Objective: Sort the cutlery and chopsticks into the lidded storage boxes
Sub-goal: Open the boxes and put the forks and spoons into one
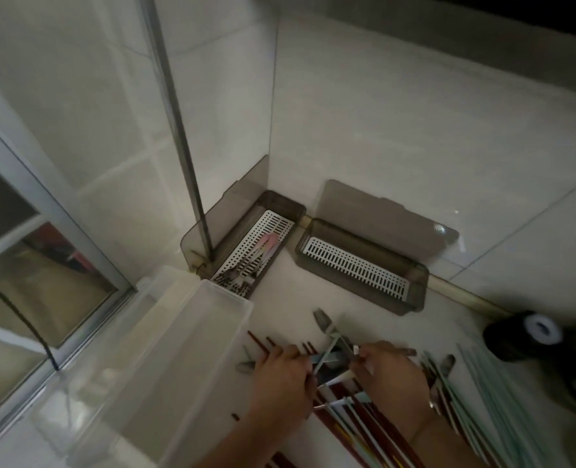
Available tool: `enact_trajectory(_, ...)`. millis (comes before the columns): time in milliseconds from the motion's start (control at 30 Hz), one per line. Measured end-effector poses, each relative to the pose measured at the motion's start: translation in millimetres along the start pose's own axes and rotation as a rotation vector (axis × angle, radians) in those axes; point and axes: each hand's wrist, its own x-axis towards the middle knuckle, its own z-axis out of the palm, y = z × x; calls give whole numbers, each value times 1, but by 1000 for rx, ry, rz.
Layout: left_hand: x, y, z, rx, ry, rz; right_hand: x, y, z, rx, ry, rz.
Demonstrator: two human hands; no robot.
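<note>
Two smoky grey storage boxes stand open at the back of the white counter, lids raised. The left box (281, 211) holds several pieces of cutlery on its white slotted tray. The right box (418, 280) shows only its white tray. A heap of cutlery and red, white and pale green chopsticks (354, 410) lies at the front. My left hand (281, 380) grips a pale-handled piece in the heap. My right hand (389, 369) pinches the handle of a fork (323, 322) whose tines point toward the boxes.
A clear plastic tub (165, 363) sits at the left beside the heap. A dark round object (529, 336) with a white top stands at the right. Tiled walls meet in the corner behind the boxes; a metal pipe (175, 123) runs down there. A window frame is at the far left.
</note>
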Motion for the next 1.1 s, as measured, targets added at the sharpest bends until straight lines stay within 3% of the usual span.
enact_trajectory(133,1,3,-1,11,-2,-21,1,-6,10,-20,31,83)
enact_trajectory(300,1,3,-5,37,1,5,4,2,5,186,-2,200)
enact_trajectory(667,-3,6,-16,88,-4,34,-29,70,-38,449,144,392)
enact_trajectory(767,-3,5,-19,93,-17,53,-24,49,-64,448,184,284)
enact_trajectory(867,-4,5,-24,63,9,65,6,-6,-96,368,182,27)
enact_trajectory(1033,-8,0,-19,118,85,157,98,-92,-111,-90,294,-392)
enact_trajectory(1100,-9,-3,-18,144,175,175,138,-121,-107,-169,259,-516)
